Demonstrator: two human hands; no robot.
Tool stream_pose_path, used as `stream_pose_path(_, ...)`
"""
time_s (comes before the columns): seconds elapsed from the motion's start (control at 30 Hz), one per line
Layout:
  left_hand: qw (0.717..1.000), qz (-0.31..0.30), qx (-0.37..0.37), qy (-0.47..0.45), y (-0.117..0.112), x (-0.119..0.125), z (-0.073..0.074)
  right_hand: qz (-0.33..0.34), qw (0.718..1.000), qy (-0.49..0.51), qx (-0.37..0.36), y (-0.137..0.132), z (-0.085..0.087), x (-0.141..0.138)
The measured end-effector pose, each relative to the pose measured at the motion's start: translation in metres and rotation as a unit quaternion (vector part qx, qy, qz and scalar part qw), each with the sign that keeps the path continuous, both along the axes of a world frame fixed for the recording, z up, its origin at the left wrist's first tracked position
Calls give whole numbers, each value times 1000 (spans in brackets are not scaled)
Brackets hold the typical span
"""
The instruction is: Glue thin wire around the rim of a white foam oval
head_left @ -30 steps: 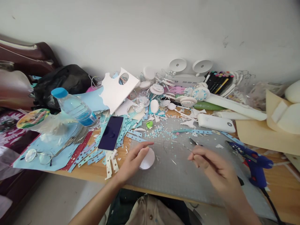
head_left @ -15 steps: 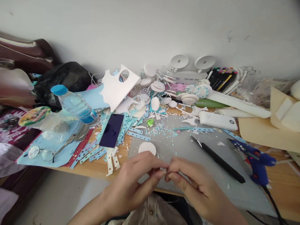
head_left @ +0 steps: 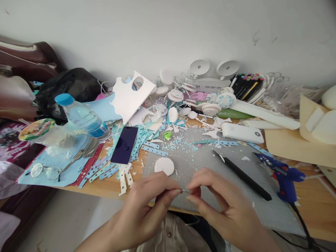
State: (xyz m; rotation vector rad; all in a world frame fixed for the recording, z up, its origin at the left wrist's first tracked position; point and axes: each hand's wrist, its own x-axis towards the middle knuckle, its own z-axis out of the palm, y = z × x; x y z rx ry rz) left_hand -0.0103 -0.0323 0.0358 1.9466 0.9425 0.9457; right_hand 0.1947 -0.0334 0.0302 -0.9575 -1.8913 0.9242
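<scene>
My left hand (head_left: 154,203) is closed, thumb and forefinger pinching a thin wire-like strand (head_left: 186,191). My right hand (head_left: 220,206) is at the strand's other end, its thumb and forefinger parted around it and slightly blurred. Whether a curled finger of that hand touches the strand is hard to see. Below the hands, a thin curved length hangs in front of the clothing; I cannot tell if it belongs to the same strand. Just beyond my left hand, a white round disc (head_left: 164,166) lies on the grey cutting mat (head_left: 183,161).
A black-handled craft knife (head_left: 244,176) and a blue glue gun (head_left: 282,173) with its cord lie to the right. On the left are a phone (head_left: 124,145), a water bottle (head_left: 84,117) and glasses (head_left: 47,171). Paper scraps and white discs crowd the back.
My right thumb and forefinger have come apart and moved slightly away from my left fingertips. The strand between the hands now shows. My left hand keeps its pinch.
</scene>
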Motion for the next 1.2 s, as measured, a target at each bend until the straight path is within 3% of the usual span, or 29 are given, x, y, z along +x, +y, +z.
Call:
stream_pose_path(0.13,999,31,13,6,-3,4,0,-37,990,-28,135,3,2,-4)
stream_pose_path(0.27,998,64,28,3,-5,9,0,-55,972,-62,219,3,3,-3)
stream_pose_path(0.47,993,112,35,-30,-7,19,-3,-42,902,-184,387,-1,0,1)
stream_pose_path(0.53,993,110,39,-28,-6,18,-5,-34,902,-178,391,-1,-1,1)
stream_pose_path(0.6,995,91,49,-16,-3,15,-6,-22,938,-123,322,1,-1,1)
stream_pose_path(0.7,996,40,74,-1,1,6,-7,26,996,-15,90,6,1,4)
stream_pose_path(0.8,995,-5,96,1,5,-1,-5,68,988,16,-137,13,3,8)
stream_pose_path(0.87,994,-25,108,10,7,-3,-4,102,969,15,-225,18,4,10)
stream_pose_path(0.97,991,-46,125,31,8,-5,-3,151,950,4,-272,24,8,11)
stream_pose_path(1.2,984,-88,147,53,10,-8,0,182,947,-41,-260,26,15,13)
